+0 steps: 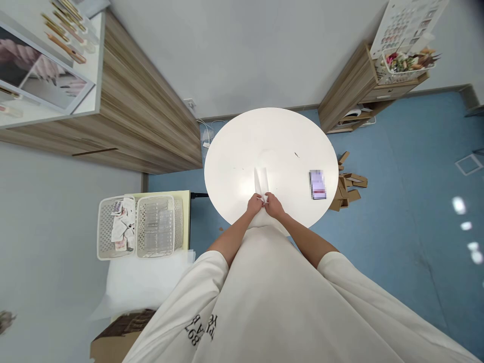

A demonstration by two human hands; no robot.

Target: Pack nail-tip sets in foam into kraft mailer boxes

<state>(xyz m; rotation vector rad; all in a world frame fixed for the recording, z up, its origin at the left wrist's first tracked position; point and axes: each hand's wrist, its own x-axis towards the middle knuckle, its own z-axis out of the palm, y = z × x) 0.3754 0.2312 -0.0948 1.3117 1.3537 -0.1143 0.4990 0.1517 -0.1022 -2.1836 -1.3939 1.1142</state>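
My left hand (pixel 255 203) and my right hand (pixel 273 204) are close together at the near side of a round white table (pixel 242 136). Both have their fingers closed on the near end of a narrow white folded sheet (pixel 261 179), which could be paper or thin plastic. Its far end lies flat on the tabletop, pointing away from me. The fingertips partly cover the near end. To the right on the table lies a flat purple rectangular item (pixel 317 184) with a dark edge, its surface blurred.
On the left, two white baskets (pixel 116 200) hold small packets and clear plastic cases. A wooden cabinet (pixel 151 111) stands at the far left, a smaller one (pixel 342 93) at the far right. Brown cardboard pieces (pixel 343 189) lie on the blue floor right of the table.
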